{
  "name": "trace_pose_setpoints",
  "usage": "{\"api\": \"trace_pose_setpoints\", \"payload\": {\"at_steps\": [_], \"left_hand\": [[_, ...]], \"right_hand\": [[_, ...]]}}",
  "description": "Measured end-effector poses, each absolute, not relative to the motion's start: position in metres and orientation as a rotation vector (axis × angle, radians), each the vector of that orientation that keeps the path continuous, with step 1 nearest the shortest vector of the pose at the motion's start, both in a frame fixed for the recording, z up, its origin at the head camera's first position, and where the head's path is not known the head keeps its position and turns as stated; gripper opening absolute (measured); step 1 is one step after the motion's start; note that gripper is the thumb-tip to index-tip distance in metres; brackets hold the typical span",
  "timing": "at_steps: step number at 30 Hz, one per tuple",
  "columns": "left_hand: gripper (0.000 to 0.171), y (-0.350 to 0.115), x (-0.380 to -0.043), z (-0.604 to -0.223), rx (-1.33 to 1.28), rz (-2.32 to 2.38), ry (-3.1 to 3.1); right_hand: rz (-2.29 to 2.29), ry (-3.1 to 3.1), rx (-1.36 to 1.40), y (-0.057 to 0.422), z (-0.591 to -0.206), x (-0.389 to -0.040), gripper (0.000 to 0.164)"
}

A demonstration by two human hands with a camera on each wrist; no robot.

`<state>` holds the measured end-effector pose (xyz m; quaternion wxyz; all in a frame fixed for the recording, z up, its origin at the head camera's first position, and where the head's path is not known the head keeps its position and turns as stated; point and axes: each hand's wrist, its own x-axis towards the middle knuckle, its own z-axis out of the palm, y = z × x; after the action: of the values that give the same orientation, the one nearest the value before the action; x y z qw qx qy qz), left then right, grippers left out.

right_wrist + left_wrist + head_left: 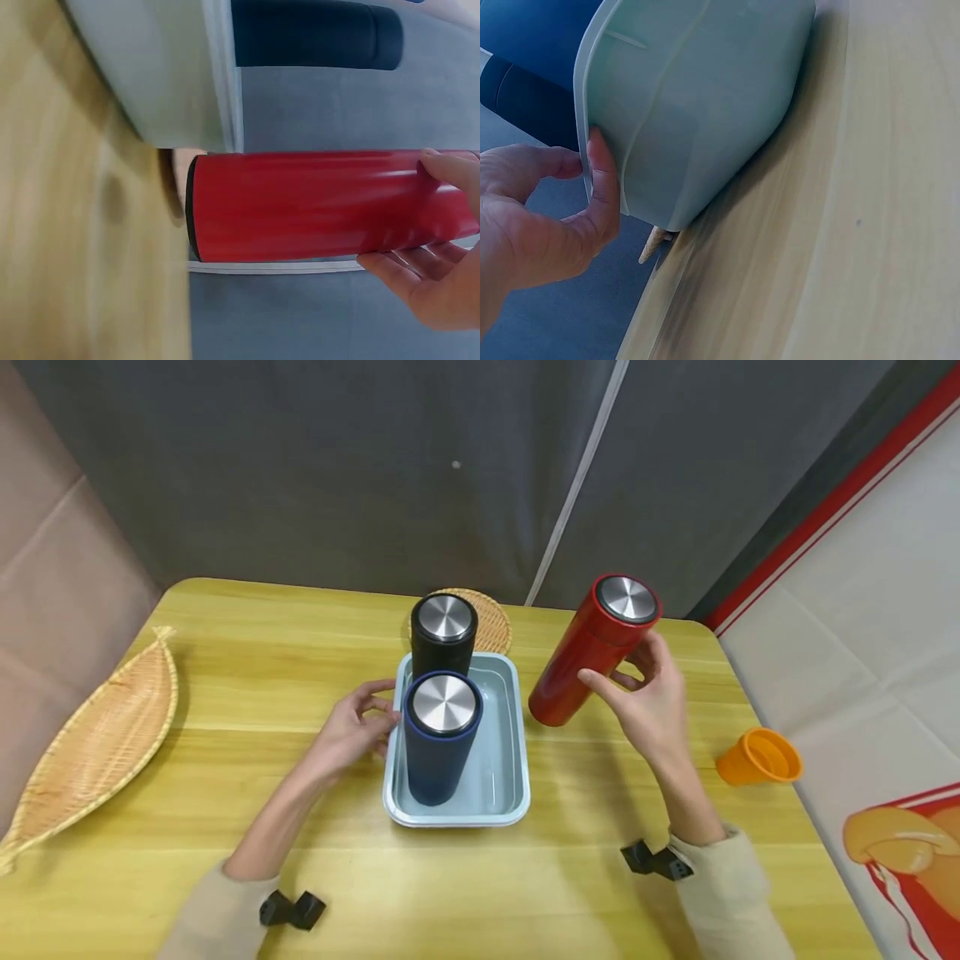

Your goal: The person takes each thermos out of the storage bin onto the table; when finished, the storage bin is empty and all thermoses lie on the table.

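Observation:
My right hand [651, 697] grips a red thermos bottle [576, 660] near its steel-topped lid, right of a light blue tray [502, 752]. The bottle tilts in the head view; in the right wrist view its dark base [192, 208] is close over the table. With thumb and fingers my left hand [354, 731] pinches the tray's left rim, plain in the left wrist view, where the fingertips [600, 161] lie against the outer wall. A dark blue thermos [441, 752] stands in the tray's front left part, and a black thermos [442, 652] stands behind it, its lower part hidden.
Behind the tray lies a round woven mat [491, 622], partly covered. A leaf-shaped wicker basket [97, 735] lies at the left of the wooden table [300, 635]. An orange cup [757, 757] is tipped over near the right edge. A dark grey curtain [337, 477] hangs behind.

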<state>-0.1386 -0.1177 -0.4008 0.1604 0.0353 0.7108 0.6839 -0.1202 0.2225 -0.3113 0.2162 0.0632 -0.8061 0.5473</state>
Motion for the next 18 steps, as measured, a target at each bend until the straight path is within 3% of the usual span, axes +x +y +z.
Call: {"api": "trace_pose_setpoints", "payload": {"at_steps": [12,18], "left_hand": [[0.057,-0.117,-0.139,-0.401,0.108,1.959,2.021],[0.057,-0.117,-0.138,-0.401,0.108,1.958,2.019]], "right_hand": [[1.576,-2.297,0.123,0.215,-0.35,-0.123,0.069],[1.59,-2.31,0.109,0.211,-0.351,-0.125,0.069]]}}
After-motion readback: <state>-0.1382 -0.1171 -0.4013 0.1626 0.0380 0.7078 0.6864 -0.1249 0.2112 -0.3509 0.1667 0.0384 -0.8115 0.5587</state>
